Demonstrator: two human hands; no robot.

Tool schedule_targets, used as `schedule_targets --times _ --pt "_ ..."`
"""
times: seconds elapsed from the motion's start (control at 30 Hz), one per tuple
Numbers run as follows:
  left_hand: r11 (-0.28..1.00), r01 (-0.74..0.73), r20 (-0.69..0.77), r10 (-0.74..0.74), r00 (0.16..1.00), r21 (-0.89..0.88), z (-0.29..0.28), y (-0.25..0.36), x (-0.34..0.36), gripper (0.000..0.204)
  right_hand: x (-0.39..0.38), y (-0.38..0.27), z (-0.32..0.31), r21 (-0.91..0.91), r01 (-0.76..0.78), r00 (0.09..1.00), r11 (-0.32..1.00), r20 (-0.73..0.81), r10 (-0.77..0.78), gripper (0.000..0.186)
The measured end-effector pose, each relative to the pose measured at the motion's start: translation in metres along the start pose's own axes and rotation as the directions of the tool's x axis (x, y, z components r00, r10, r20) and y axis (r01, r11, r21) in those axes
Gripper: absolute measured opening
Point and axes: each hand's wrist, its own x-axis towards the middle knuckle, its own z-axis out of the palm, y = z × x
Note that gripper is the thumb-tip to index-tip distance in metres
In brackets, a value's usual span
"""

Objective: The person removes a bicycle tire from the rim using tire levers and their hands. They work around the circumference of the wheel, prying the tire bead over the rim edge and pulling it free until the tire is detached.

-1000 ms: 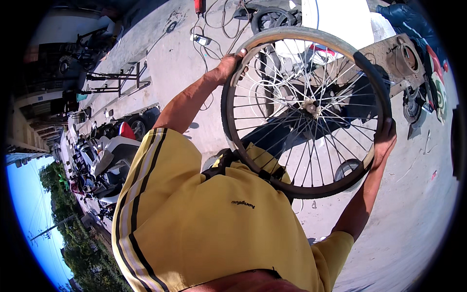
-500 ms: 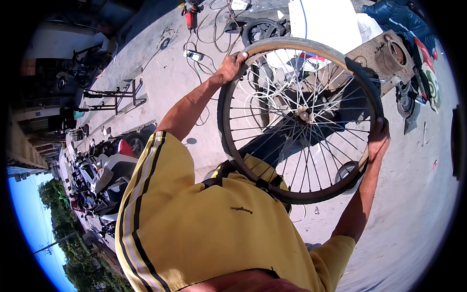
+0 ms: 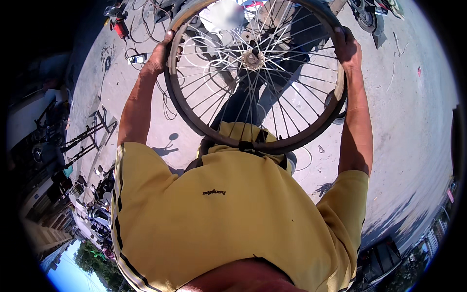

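Observation:
A bicycle wheel (image 3: 189, 109) with a worn rim, a dark tire and many spokes is held up in front of my yellow shirt, its hub (image 3: 253, 60) facing me. My left hand (image 3: 160, 53) is closed on its left side, thumb over the tire. My right hand (image 3: 348, 48) grips its upper right side. The lower edge of the wheel lies close against my shirt near the waist. My dark-clad legs and some items on the ground show through the spokes.
A red power tool (image 3: 120, 28), loose cables and a small pale device (image 3: 137, 58) lie on the concrete at upper left. Metal parts (image 3: 365, 19) are at upper right. A black metal frame (image 3: 92, 131) and parked scooters (image 3: 99, 216) line the left side. A dark vehicle (image 3: 379, 263) shows lower right.
The view has swung round, so the surroundings shift and tilt. The wheel, still in both my hands, has moved up and left in the picture; my right hand now sits higher on it.

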Motion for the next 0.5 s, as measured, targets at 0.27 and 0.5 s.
schedule_targets --times 0.27,0.5 --pt "0.995 -0.047 -0.305 0.072 0.950 0.089 0.017 -0.004 -0.013 0.059 0.009 -0.003 0.021 0.285 0.160 0.985 0.945 -0.114 -0.132 0.054" --pt "0.991 -0.072 -0.279 0.102 0.955 0.115 0.012 -0.005 -0.009 0.059 -0.008 -0.017 0.008 0.532 0.147 0.988 0.834 -0.125 -0.094 0.069"
